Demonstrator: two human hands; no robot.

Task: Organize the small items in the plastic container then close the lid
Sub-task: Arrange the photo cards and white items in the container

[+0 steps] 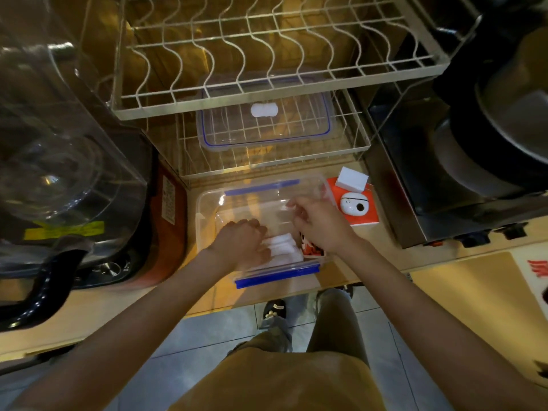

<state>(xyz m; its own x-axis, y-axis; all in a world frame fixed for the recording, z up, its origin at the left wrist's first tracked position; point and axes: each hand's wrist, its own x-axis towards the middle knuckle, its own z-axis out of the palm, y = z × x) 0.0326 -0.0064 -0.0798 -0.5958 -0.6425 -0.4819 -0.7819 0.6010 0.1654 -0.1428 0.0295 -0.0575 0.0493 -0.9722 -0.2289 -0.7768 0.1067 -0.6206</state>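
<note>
My left hand [241, 243] is nearest, inside the plastic container [207, 209] at its near wall, fingers curled down onto the white packets [284, 247], apparently to bunch them together. My right hand [315, 222] hovers over the container's right half, fingers loosely bent, holding nothing I can see. The red-and-white items [308, 249] sit in the container's near right corner. The lid [264, 120] lies beyond the container on the wire rack [360, 143], not yet fitted. An orange box [363, 209] stands just right of the container.

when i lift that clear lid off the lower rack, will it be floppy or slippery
The lid looks like rigid clear plastic with a blue seal, so probably stiff and light. Its smooth surface may be a bit slippery. It lies flat on the wire rack, so it shouldn't roll.
</note>
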